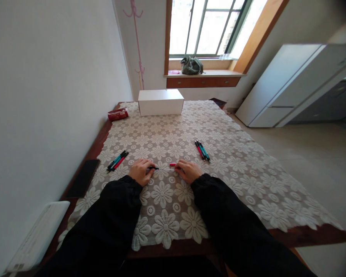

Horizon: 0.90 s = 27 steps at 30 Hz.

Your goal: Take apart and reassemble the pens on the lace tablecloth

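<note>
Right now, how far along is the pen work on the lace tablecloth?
Apparently done or sorted: a cluster of teal and red pens lies near the left hand. In hand: a pen pulled apart, the left hand on its black part, the right hand on its pink part, a thin refill between. Possibly left: another pen cluster on the right.

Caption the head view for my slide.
Both hands, left hand and right hand, pull apart a pen over a lace tablecloth.

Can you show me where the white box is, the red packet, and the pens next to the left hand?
white box (160, 102): head view, middle of its front face.
red packet (118, 114): head view, middle of its top.
pens by the left hand (118, 160): head view, middle of the bundle.
</note>
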Motion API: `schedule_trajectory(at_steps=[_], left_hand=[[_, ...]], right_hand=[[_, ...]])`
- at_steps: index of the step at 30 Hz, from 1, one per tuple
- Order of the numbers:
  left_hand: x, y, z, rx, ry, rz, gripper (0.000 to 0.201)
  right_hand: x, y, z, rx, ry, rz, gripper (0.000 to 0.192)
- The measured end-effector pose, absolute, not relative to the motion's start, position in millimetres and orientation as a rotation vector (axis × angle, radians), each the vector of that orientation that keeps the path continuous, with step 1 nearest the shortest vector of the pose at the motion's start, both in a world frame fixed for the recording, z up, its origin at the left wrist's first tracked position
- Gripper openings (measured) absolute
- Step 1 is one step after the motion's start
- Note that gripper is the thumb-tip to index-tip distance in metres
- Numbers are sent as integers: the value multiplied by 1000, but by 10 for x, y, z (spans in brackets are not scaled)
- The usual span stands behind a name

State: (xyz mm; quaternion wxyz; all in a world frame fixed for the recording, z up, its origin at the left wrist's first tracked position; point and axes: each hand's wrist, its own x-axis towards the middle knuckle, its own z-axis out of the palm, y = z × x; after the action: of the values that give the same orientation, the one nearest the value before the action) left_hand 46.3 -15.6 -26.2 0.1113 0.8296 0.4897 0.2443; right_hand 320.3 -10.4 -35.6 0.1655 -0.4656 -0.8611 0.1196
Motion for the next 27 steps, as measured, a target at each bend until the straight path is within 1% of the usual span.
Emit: schedule_trajectory(at_steps=[27], left_hand=[[471,-156,-253,2426,1478,723,12]], right_hand=[[3193,-116,-360,-1307,-2405,345,14]])
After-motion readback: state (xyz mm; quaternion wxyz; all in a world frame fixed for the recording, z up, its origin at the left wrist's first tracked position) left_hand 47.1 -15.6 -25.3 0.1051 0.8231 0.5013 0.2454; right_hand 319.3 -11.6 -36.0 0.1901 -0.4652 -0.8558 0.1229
